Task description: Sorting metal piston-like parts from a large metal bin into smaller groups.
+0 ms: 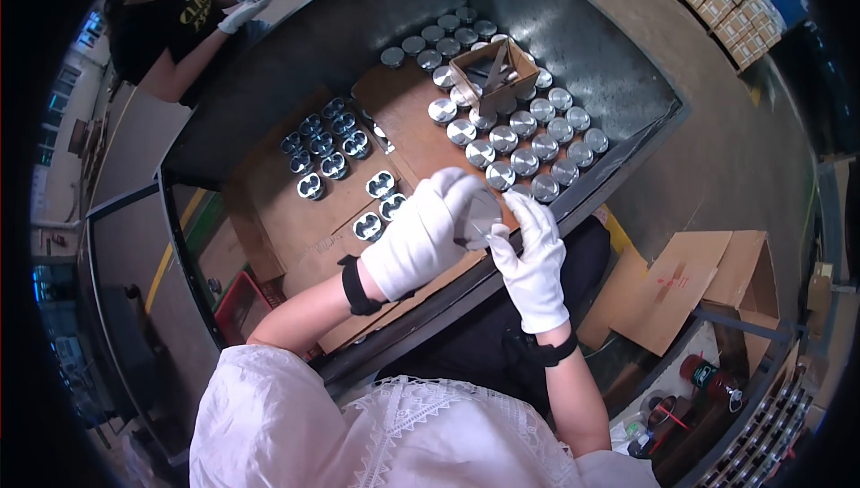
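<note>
The metal bin (pixel 618 54), lined with cardboard (pixel 300 219), contains crown-up pistons (pixel 503 138) at right and open-end-up pistons (pixel 334 166) at left. 1 small carton (pixel 508 94) of strip-like pieces sits among the former. Bare lining separates both groups. Near the front rim, the left hand (pixel 417 242) is curled around 1 piston (pixel 482 210); the right hand (pixel 535 264) is half-bent alongside, its grip indeterminable.

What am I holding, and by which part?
Your left hand holds a round metal part by its left side; whether your right hand grips it too is unclear.
</note>
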Tool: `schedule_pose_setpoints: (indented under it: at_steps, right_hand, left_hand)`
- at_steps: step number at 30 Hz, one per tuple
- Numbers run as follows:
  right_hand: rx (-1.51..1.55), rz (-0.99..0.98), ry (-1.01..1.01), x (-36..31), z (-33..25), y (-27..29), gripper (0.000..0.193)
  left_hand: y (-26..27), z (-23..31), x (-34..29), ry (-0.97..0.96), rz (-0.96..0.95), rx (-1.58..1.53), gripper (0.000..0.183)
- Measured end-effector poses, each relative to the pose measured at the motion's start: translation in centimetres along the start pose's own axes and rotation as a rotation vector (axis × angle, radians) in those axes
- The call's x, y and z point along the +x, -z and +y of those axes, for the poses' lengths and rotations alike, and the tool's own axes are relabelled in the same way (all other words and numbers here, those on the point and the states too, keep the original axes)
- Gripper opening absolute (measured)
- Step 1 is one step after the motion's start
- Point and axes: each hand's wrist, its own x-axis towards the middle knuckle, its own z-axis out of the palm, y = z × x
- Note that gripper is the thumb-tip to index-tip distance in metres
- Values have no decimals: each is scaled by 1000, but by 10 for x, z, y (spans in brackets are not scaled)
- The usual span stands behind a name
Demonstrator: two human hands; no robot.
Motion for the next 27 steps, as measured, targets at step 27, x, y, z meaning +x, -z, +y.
schedule_pose_setpoints:
  at_steps: [27]
  right_hand:
    - [1721,99,-756,-49,-24,50,48]
  left_hand:
    - [-24,98,8,-56,166,-239,50]
